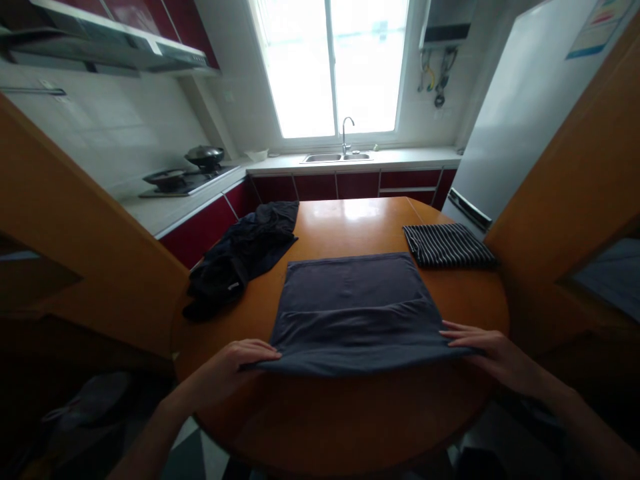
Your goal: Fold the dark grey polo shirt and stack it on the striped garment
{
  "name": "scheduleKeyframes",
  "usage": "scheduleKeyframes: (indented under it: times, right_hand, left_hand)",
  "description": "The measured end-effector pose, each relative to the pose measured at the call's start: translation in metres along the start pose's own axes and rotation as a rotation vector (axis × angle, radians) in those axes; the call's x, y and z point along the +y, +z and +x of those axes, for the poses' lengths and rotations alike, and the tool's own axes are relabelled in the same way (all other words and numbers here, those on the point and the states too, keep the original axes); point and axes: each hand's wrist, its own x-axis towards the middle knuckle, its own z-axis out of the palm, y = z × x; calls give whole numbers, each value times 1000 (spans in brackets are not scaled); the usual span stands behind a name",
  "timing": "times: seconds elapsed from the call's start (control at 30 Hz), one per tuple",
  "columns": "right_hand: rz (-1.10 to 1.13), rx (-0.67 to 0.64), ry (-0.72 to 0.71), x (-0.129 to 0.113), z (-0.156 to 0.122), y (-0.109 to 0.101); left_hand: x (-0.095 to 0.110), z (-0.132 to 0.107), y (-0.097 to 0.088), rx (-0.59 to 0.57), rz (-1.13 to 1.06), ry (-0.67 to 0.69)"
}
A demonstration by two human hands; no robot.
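Note:
A dark grey-blue cloth [350, 287], perhaps a garment, lies spread on the wooden table [345, 420] in front of me. Its near part is folded back over itself, with a fold edge running across the middle. My left hand [245, 357] grips the near left corner of the cloth between thumb and fingers. At the near right corner, my right hand [483, 343] pinches the cloth, fingers on top and thumb underneath. Between the two hands the near edge sags slightly.
A heap of dark clothes [250, 247] lies on the table's left side. To the right is a folded black-and-white striped cloth [447, 245]. Beyond the table are a counter with a sink [325, 158], a stove with pans [205, 157] and a fridge [515, 113].

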Motion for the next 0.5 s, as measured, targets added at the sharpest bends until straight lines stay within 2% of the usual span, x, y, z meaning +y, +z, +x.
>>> scheduleKeyframes:
  times: [0.1,0.23,0.37,0.5]
  right_hand:
    - [147,24,59,-22,-4,-10]
    - [253,135,116,-38,14,-29]
    - [223,230,202,-30,52,-48]
    - [207,349,244,-10,101,-59]
  left_hand:
    - [17,-3,-13,-16,-114,-18]
    - [18,7,-33,53,-183,-73]
    - [5,33,-50,248,-187,-165]
    - [-18,75,-63,431,-198,-199]
